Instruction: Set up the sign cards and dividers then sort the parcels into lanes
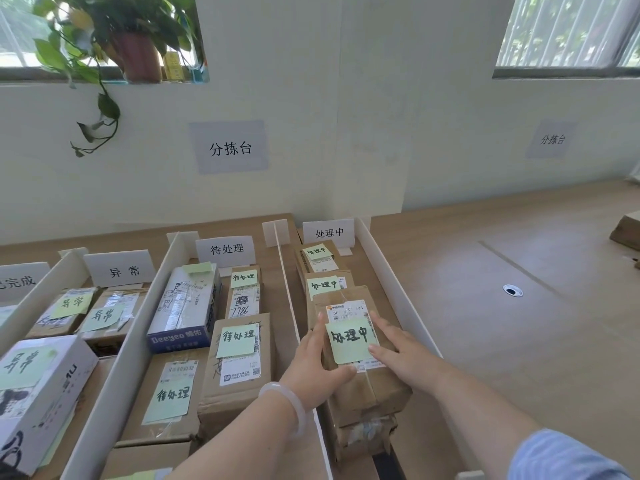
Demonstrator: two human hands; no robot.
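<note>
A brown cardboard parcel (372, 386) with a green sticky note reading 处理中 lies in the rightmost lane, on top of another parcel. My left hand (317, 365) grips its left side and my right hand (398, 351) rests on its right top edge. Two more parcels (323, 271) with the same note lie further back in this lane, in front of the white sign card 处理中 (329, 233). White dividers (391, 282) wall the lane. The lanes to the left carry sign cards 待处理 (227, 250) and 异常 (119, 271) and hold several labelled parcels.
The wooden table (519, 323) stretches right of the lanes with a cable hole (512, 291). A brown box (627, 230) sits at the far right edge. A potted plant (135, 46) stands on the windowsill above a wall sign 分拣台 (230, 148).
</note>
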